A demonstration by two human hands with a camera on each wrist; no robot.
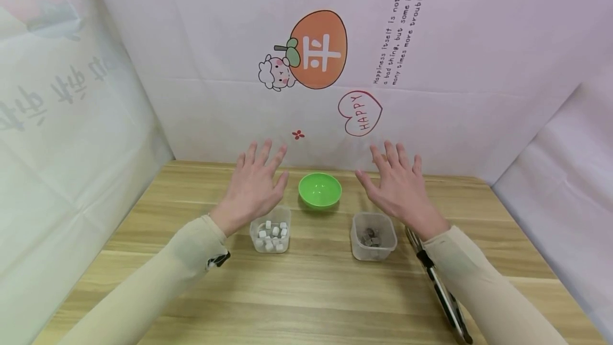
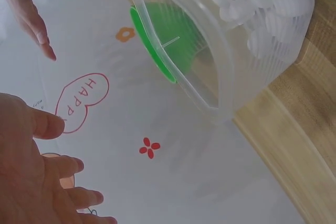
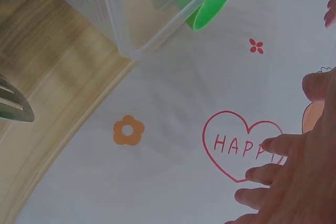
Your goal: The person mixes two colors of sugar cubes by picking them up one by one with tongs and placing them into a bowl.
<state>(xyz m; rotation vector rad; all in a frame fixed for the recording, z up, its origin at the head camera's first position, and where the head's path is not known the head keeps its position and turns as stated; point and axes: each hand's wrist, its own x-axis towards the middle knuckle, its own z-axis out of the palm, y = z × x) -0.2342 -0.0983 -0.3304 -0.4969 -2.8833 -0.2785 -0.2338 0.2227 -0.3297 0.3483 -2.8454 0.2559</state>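
Note:
Both hands are held up over the table with fingers spread and nothing in them. The left hand [image 1: 256, 188] is above and behind a clear plastic box [image 1: 252, 234] that holds several white cubes [image 1: 275, 231]. Over on the other side, the right hand [image 1: 397, 190] hovers near a second clear box [image 1: 354, 236] with several dark grey cubes [image 1: 371, 239] inside. A green bowl [image 1: 320, 190] stands between the hands, farther back. Metal tongs [image 1: 445, 292] with black parts lie beneath the right forearm, which partly hides them.
The wooden table [image 1: 306, 297] ends at a white printed cloth [image 1: 215, 111] hanging behind it. White cloth [image 1: 62, 148] also hangs along the left side, and more white cloth [image 1: 560, 174] along the right. A dark band sits at the left wrist.

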